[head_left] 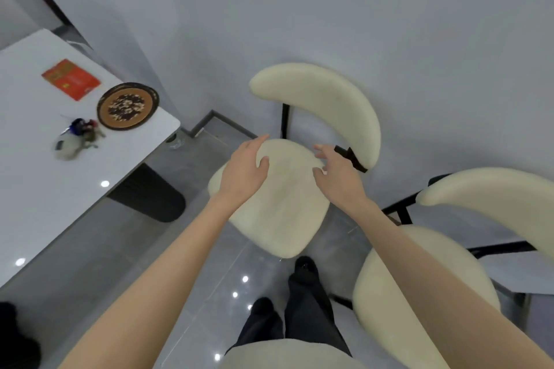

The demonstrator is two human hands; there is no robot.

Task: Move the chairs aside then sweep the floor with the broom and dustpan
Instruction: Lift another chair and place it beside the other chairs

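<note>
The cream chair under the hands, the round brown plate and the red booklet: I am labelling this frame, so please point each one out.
Cream chair (281,207): head view, middle of its seat cushion.
Round brown plate (105,111): head view, bare left rim.
Red booklet (71,79): head view, centre of its cover.

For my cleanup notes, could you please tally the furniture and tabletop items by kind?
Cream chairs: 2
White table: 1
Round brown tray: 1
Red packet: 1
Small ornament: 1
Total: 6
</note>
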